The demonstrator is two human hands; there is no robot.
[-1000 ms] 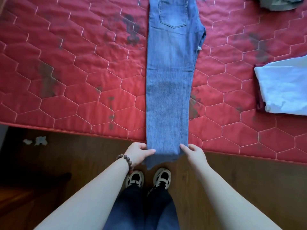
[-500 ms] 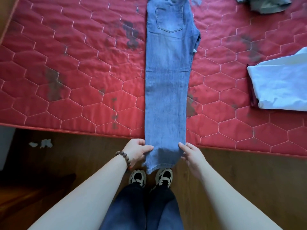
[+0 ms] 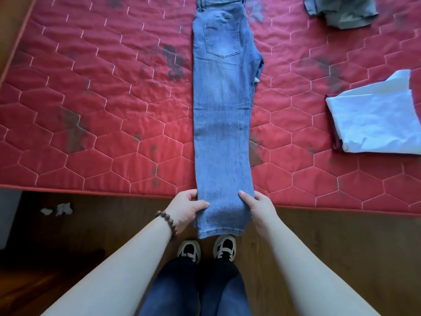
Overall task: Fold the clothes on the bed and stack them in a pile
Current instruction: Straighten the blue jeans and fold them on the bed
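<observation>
A pair of light blue jeans [image 3: 223, 115], folded lengthwise leg on leg, lies straight across the red quilted mattress [image 3: 102, 110] with its back pocket facing up and its waistband at the far end. The hem hangs over the near mattress edge. My left hand [image 3: 185, 207] grips the left side of the hem end, thumb on top. My right hand [image 3: 257, 205] grips the right side the same way. A folded white garment [image 3: 373, 124] rests on a dark red one at the right.
A crumpled grey-green garment [image 3: 341, 12] lies at the far right of the mattress. Below the mattress edge is wooden floor [image 3: 91, 236] with scraps of white paper [image 3: 57, 209]. My shoes [image 3: 207, 247] stand close to the bed.
The view has tilted so the waistband shows. Both hands stay on the hem end, which now hangs flatter and lower over the mattress edge.
</observation>
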